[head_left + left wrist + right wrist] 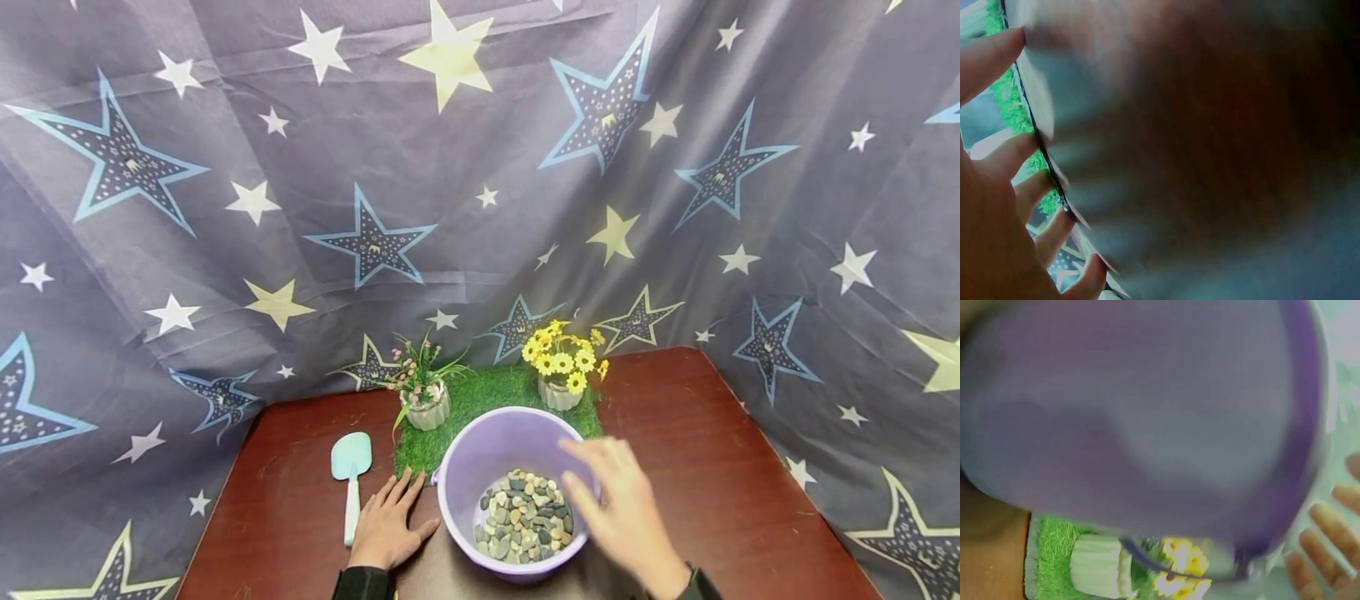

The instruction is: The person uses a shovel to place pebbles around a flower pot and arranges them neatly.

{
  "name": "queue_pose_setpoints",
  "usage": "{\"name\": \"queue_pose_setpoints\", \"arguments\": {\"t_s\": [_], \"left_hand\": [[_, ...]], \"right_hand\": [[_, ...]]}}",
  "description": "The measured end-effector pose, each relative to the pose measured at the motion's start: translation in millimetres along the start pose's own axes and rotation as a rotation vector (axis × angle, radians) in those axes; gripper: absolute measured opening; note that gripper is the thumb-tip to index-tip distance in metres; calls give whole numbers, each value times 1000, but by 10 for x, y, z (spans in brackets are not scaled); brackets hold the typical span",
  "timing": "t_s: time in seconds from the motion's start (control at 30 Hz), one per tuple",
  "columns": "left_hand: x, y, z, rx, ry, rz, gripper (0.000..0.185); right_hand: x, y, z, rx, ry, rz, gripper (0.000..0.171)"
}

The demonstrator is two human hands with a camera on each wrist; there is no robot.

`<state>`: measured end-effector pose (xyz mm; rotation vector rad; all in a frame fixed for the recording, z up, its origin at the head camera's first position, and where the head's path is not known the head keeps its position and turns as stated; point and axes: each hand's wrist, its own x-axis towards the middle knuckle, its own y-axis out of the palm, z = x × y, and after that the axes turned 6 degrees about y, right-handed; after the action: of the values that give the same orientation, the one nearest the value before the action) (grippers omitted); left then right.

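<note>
A purple bucket (480, 442) stands at the front of the table, with grey, tan and white pebbles (525, 517) covering its bottom. To its left, my left hand (390, 521) rests on the table with fingers spread, their tips near the edge of the green turf mat; the same fingers (1007, 156) show in the left wrist view. My right hand (618, 500) is over the bucket's right rim, fingers extended and holding nothing. In the right wrist view, the bucket's outer wall (1147, 437) fills most of the picture, and my right hand (1329, 550) appears at the right edge.
A toy shovel (352, 458) with a pale blue blade and white handle lies left of my left hand. Behind the bucket, pink flowers (426, 387) and yellow flowers (562, 354) in white pots stand on the green turf mat (491, 387). A star-patterned cloth (465, 167) hangs around the table.
</note>
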<state>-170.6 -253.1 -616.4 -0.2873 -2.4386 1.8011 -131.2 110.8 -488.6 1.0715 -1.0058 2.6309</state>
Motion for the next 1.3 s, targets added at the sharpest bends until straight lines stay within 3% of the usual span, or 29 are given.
{"name": "queue_pose_setpoints", "arguments": {"t_s": [0.07,0.13,0.27,0.33,0.5,0.63,0.73,0.93,1.07,1.3], "left_hand": [[-13,18,-8,-8,-3,0,82],[-28,33,-16,-13,-6,-1,82],[-13,30,-27,-12,-18,6,82],[25,0,-34,-13,-3,-5,83],[76,-140,-44,-85,65,-72,82],[-28,-260,-16,-118,79,-153,79],[-131,-314,24,-86,70,-209,78],[-227,-356,117,-39,39,-252,78],[-272,-365,200,-32,-36,-224,79],[-267,-347,437,-59,-311,-202,77]], "right_hand": [[143,-53,-168,40,155,16,45],[227,-36,-316,88,297,91,46],[307,66,-492,175,444,283,39],[327,98,-524,215,479,317,35],[359,132,-530,257,523,271,31],[358,158,-510,268,530,299,32],[341,168,-493,294,565,325,32],[329,165,-498,333,601,324,30],[325,173,-504,351,599,317,30],[318,205,-500,351,610,321,30]]}}
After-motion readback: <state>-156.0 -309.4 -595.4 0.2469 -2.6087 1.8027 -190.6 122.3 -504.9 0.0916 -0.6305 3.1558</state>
